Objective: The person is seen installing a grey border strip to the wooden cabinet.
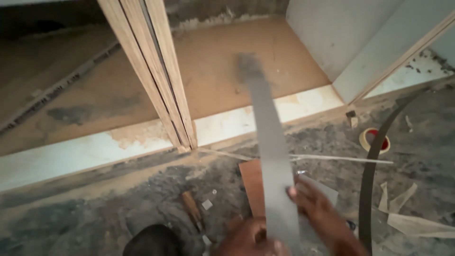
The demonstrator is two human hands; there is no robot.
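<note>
Both our hands grip the grey strip (272,156), left hand (249,239) wrapped round its base and right hand (317,208) pinching its edge, tip blurred over the cabinet floor (213,61); it could whip and slip free.

Matt grey laminate strip (272,151), rough dusty concrete floor (95,213).
Striped wood-grain upright panel (151,71); smooth brown board (253,187) near.

Dim, soft daylight; foreground perhaps motion-blurred.
</note>
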